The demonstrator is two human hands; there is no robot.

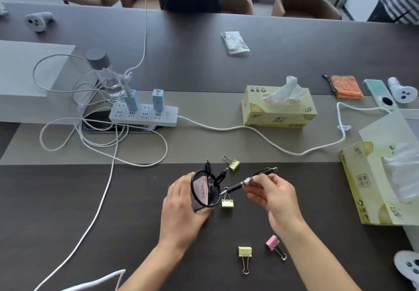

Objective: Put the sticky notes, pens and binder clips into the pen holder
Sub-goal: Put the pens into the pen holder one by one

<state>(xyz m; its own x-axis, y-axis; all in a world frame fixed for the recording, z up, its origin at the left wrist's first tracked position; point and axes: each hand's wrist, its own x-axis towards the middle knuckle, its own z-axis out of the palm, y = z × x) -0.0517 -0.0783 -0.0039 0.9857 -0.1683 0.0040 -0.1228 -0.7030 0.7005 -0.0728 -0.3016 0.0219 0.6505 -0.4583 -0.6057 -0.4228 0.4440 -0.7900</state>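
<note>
My left hand (181,209) grips a black mesh pen holder (205,192), tilted with its mouth toward the right. Inside it I see pink sticky notes (201,190) and two black pens (221,175) sticking out. My right hand (272,196) pinches a black pen (248,180), its tip at the holder's rim. On the dark table lie several binder clips: a yellow one (233,164) behind the holder, a yellow one (227,202) beside it, a yellow one (244,252) and a pink one (273,243) closer to me.
A white power strip (145,115) with chargers and tangled cables sits far left. A tissue box (277,109) stands behind, another (376,184) at the right. A white cable (260,133) crosses the table. A bottle (105,75), a plastic bag (234,42), a phone and controllers lie around.
</note>
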